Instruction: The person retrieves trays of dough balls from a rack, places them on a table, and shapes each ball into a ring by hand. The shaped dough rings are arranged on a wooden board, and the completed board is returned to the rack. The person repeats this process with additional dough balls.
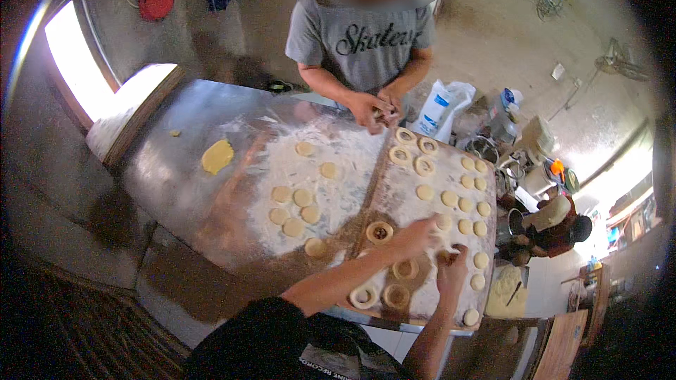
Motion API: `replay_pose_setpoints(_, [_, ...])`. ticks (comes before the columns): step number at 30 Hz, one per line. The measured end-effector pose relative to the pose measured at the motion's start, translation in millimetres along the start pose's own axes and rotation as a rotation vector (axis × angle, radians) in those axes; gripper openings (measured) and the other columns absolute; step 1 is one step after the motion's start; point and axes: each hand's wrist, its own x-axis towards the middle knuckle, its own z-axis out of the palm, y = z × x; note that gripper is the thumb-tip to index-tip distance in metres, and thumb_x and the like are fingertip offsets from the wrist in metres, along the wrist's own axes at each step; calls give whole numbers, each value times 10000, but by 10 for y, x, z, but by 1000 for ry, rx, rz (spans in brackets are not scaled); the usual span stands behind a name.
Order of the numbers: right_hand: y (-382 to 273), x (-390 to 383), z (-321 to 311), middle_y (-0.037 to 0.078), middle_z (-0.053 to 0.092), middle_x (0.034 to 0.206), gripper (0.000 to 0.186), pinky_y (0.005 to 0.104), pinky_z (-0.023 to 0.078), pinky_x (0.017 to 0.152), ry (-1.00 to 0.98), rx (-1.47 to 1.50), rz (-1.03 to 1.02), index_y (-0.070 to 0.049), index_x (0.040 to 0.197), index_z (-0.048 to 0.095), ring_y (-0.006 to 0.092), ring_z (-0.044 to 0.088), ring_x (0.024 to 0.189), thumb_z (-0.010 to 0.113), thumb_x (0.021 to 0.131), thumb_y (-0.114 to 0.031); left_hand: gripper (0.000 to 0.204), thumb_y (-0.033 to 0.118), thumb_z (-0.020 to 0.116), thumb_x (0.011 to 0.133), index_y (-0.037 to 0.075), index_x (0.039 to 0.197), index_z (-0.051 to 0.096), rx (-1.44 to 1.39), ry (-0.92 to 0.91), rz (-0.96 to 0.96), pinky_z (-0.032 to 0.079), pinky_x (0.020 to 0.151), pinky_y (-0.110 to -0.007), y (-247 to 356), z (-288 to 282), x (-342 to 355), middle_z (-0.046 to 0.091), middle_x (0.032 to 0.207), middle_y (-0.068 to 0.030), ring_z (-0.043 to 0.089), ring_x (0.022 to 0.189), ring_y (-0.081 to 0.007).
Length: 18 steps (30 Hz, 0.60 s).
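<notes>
My left hand reaches across the floured board, its fingers bunched at a pale dough disc. Close by on its right, my right hand has its fingers curled; whatever may be in them is hidden. Flat dough discs lie in loose rows on the board's right side. Several dough rings sit along its left side, among them one dough ring beside my left forearm and another dough ring near the front edge.
A person across the table works something small between both hands. More discs rest on the floured metal table, with a flattened yellow dough lump farther left. White bags, pots and containers crowd beyond the board's right; another person is there.
</notes>
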Motion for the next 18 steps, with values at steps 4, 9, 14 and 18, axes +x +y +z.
replay_pose_setpoints(4, [-1208,196,985,186,713,1094,339,451,534,865,-316,76,-332,-91,1173,667,375,688,1004,646,842,-162,343,156,707,856,73,1183,641,274,284,-215,547,846,-437,-681,-1809,-778,718,1059,-176,693,966,-368])
replay_pose_setpoints(9, [-2230,367,2497,170,717,1020,259,470,531,859,-501,-227,-602,-67,1061,693,376,677,970,670,853,-219,304,86,705,852,52,1151,661,512,389,-284,527,852,-444,-1187,-3362,-1028,713,983,-155,680,947,-310])
replay_pose_setpoints(14, [-2362,397,3054,199,677,1029,298,496,535,860,-464,-478,-572,-40,1073,641,415,662,986,688,869,-253,235,197,640,938,35,1106,672,957,577,-103,510,820,-489,-1113,-3477,-1212,704,922,-145,650,914,-354])
replay_pose_setpoints(18, [-2457,334,2880,81,639,945,220,388,583,742,-670,272,-304,-2,1027,563,205,679,870,713,873,-49,251,256,672,937,40,1063,691,485,291,-266,538,758,-435,-872,-3421,-1362,714,872,-113,674,815,-320])
